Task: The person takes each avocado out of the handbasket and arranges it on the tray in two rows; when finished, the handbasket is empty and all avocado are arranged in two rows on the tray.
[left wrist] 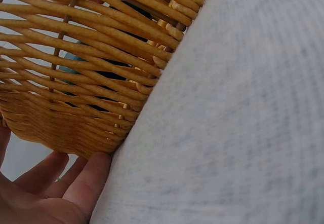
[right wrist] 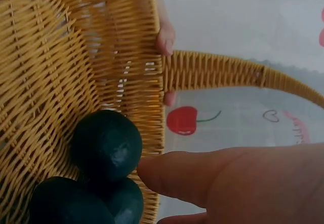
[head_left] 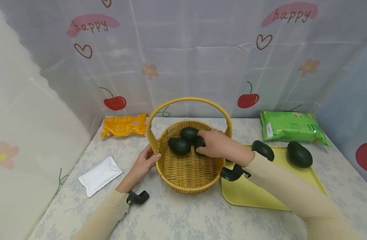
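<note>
Person at a patterned table [head_left: 177,218], both hands engaged at a yellow wicker basket [head_left: 188,173], which stands upright with its hooped handle raised. Left hand [head_left: 145,162] clamped on the basket's left side by the handle base: thumb at the rim, fingers against the outer weave. Right hand [head_left: 216,144] inside the basket, fingers bent over the rightmost avocado [head_left: 200,146]; from where I stand I cannot tell whether they grip it or merely lie about it. Beside that fruit, in the rear half of the basket, two more: a left avocado [head_left: 179,146] and a back avocado [head_left: 189,134], the three clustered; woven floor visible in front of them. Just right of the basket, a yellow tray [head_left: 252,195] bearing a slim avocado [head_left: 263,150], partly behind the right sleeve [head_left: 279,180], and a plump avocado [head_left: 299,154] near the tray's far right corner. Green packet [head_left: 293,126] lies behind the tray; orange packet [head_left: 124,125] at rear left; white packet [head_left: 100,176] left of the left hand, well apart from the basket. Printed curtain [head_left: 195,73] hangs behind.
</note>
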Available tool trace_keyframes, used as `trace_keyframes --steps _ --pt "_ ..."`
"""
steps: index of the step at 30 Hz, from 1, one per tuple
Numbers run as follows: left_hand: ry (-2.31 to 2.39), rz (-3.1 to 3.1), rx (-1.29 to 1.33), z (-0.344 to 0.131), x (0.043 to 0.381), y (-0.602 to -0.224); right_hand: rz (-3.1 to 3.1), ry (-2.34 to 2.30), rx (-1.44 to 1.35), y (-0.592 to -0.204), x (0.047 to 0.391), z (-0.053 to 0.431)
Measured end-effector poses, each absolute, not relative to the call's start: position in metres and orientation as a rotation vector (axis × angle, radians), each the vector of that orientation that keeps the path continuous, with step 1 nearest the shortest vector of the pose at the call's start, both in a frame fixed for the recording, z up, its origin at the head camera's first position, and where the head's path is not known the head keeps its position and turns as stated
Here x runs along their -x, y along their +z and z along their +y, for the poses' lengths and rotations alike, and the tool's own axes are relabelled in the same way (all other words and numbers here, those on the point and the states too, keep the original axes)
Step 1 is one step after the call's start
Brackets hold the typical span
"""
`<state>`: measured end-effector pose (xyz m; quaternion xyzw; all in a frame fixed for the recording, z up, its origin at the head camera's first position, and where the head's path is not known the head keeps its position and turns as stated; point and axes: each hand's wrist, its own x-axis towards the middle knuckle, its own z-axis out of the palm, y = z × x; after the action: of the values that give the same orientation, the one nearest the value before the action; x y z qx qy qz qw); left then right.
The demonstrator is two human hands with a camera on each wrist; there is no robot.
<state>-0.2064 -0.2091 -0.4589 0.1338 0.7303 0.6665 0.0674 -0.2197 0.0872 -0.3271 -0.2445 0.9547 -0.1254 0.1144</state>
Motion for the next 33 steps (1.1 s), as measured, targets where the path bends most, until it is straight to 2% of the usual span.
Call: trace_keyframes --steps 13,20,27,33 --pt "2.020 2.186 -0.423 -0.209 0.207 -0.458 2.732 -0.180 0.466 -0.343 0.248 0.065" --pt "2.022 2.178 -0.430 -0.209 0.206 -0.459 2.676 -0.165 0.514 -0.348 0.250 0.065" --pt "2.017 2.179 -0.416 -0.210 0.207 -0.460 2.607 -0.243 0.726 -0.353 0.245 0.074" --pt "2.002 2.194 -0.406 -0.209 0.207 -0.459 2.592 -0.344 0.752 -0.357 0.244 0.079"
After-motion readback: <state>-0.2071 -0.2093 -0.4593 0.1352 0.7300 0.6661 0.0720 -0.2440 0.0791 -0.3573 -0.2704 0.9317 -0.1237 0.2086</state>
